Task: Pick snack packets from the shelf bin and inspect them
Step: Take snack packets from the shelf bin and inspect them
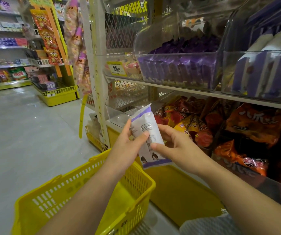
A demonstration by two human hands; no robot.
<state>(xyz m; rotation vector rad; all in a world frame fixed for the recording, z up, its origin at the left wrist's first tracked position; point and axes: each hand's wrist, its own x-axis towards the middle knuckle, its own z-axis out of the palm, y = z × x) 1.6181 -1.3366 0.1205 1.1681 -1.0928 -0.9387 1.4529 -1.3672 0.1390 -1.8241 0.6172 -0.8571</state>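
A white and purple snack packet is held upright in front of the shelf, its printed back facing me. My left hand grips its left edge with the thumb across the print. My right hand holds its right side, thumb on the front and fingers behind. On the shelf above, a clear plastic bin holds several purple packets. A second clear bin to its right holds white and purple packets like the one I hold.
A yellow shopping basket hangs below my left forearm. Orange and red snack bags fill the lower shelf at right. A white shelf upright stands at centre. The aisle floor stretches left toward yellow racks.
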